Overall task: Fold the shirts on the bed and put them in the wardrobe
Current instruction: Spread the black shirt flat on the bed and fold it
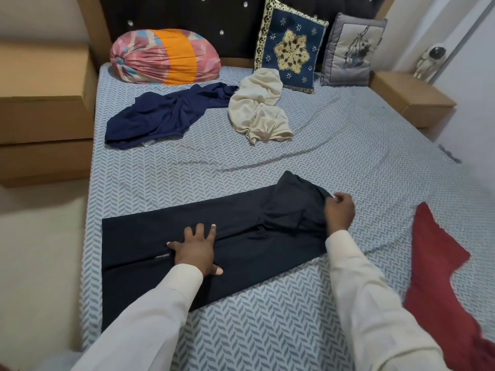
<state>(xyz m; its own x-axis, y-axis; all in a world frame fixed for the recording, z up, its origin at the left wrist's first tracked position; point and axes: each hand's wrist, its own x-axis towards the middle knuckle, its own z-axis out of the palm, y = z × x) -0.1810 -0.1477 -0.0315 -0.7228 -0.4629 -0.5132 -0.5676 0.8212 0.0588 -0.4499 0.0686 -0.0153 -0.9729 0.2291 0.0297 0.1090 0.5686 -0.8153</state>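
A black shirt [150,236] lies spread as a long strip across the near part of the bed [348,145]. My left hand [197,249] presses flat on its middle with fingers spread. My right hand [338,212] pinches the shirt's right end, where the cloth is bunched and lifted a little. Farther back lie a crumpled navy shirt [166,115] and a crumpled cream shirt [258,108]. A red shirt [439,277] lies at the right edge of the bed. No wardrobe shows in the view.
A striped bolster [164,57], a blue embroidered cushion [290,46] and a grey cushion [351,50] lean against the dark headboard. Brown bedside units stand at the left [42,103] and right [412,97]. An astronaut figure [430,61] stands on the right one.
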